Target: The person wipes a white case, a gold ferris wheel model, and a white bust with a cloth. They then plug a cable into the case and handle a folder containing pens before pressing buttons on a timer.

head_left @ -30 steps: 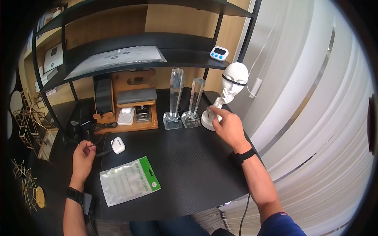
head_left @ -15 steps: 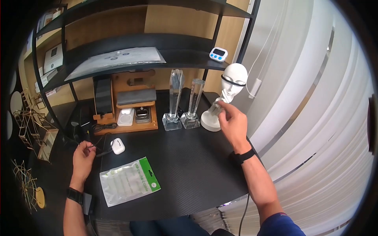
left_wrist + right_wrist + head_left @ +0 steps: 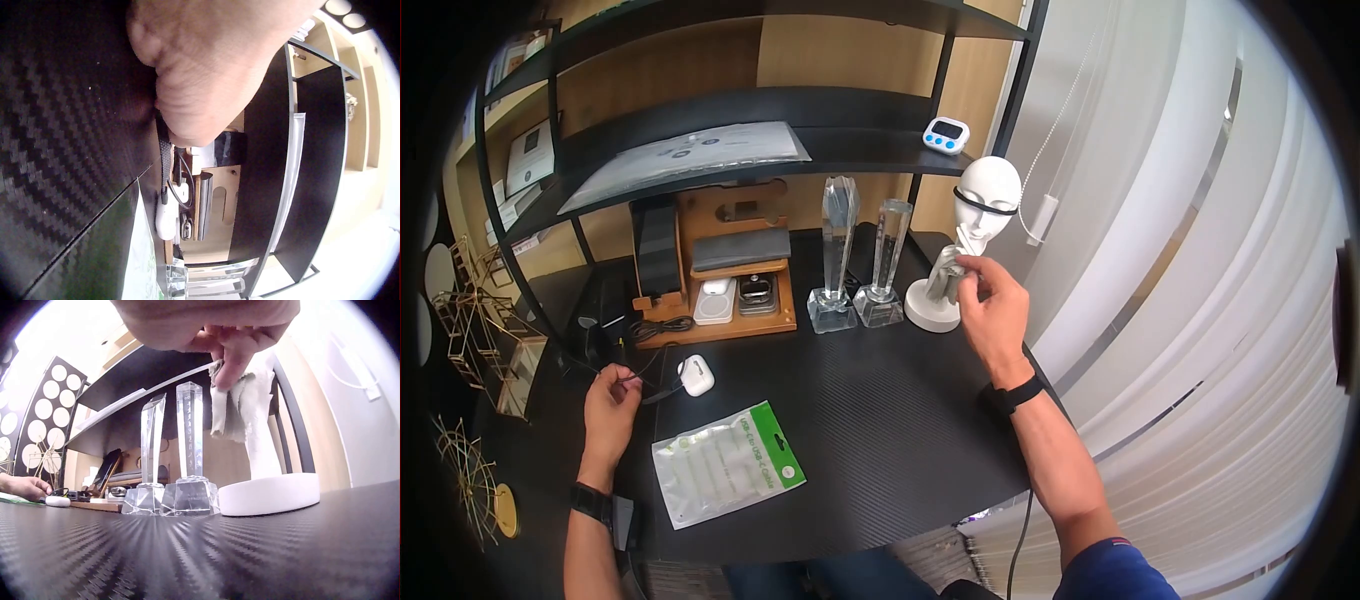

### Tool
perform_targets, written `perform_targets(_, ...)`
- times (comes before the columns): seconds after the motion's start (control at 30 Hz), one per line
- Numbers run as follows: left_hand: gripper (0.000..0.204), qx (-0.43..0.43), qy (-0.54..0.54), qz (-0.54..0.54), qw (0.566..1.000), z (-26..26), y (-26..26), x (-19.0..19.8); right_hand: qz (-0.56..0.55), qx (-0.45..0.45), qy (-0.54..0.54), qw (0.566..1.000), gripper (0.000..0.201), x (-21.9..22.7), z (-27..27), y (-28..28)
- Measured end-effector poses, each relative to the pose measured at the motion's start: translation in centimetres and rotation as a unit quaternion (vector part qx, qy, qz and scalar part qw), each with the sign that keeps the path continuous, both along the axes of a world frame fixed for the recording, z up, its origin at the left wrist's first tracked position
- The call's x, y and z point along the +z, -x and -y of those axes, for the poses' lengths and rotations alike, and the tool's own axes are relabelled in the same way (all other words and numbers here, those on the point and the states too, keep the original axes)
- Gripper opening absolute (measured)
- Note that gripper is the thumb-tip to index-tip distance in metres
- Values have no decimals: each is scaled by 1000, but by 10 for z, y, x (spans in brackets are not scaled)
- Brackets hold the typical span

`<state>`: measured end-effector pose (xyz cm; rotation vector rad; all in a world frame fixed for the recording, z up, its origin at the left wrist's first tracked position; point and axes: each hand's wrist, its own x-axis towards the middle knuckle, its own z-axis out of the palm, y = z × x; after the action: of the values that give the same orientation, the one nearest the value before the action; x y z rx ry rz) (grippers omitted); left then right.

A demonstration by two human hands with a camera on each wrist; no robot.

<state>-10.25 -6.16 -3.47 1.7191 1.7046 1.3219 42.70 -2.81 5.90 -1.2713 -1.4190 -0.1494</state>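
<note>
My right hand pinches a crumpled greyish-white piece of tissue or cloth between thumb and fingers. It hangs right against the stem of a white mannequin-head sculpture with a round base and a black band across its eyes. At the desk's left side, my left hand pinches the dark woven strap of a white earbud case. The case lies on the desk just right of the fingertips. In the left wrist view the palm hides the left fingertips.
Two crystal trophies stand left of the sculpture. A wooden charging stand is at the back left. A green-and-white cable pouch lies at the front. Above hangs a black shelf with a white timer. White blinds border the right.
My right hand has drawn back slightly from the sculpture's stem, turning, and the greyish-white piece shows more at the fingertips. The left hand has stayed at the strap. The head view has shifted slightly.
</note>
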Motion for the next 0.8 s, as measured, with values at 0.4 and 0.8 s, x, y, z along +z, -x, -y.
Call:
perform_targets(0.4,8,4,-10,4,1000,-1,-1,-1,92,-103,178,974,24,-5,-1,-5)
perform_targets(0.8,8,0,-1,-2,1000,1,-2,3,2,7,205,979,53,-20,-16,-18)
